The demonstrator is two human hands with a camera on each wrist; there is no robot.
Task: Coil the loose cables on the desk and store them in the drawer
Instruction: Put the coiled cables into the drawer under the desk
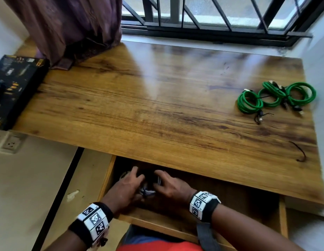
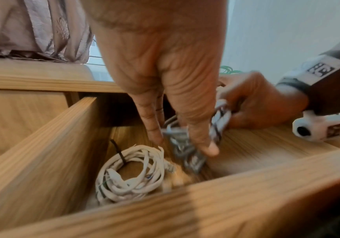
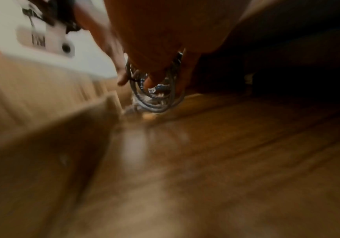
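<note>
Fingers (image 2: 203, 141) of both hands pinch a grey cable coil (image 2: 185, 145) inside the drawer (image 2: 43, 145).

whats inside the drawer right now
A tied white coil lies in the drawer's left front corner. Beside it, both hands, left and right, hold a grey coil. The back of the drawer, under the desk, is dark and hidden.

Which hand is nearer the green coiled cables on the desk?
Right. The right hand is in the open drawer, on the side toward the green cables; the left hand sits beside it, farther left. Both are well short of them.
</note>
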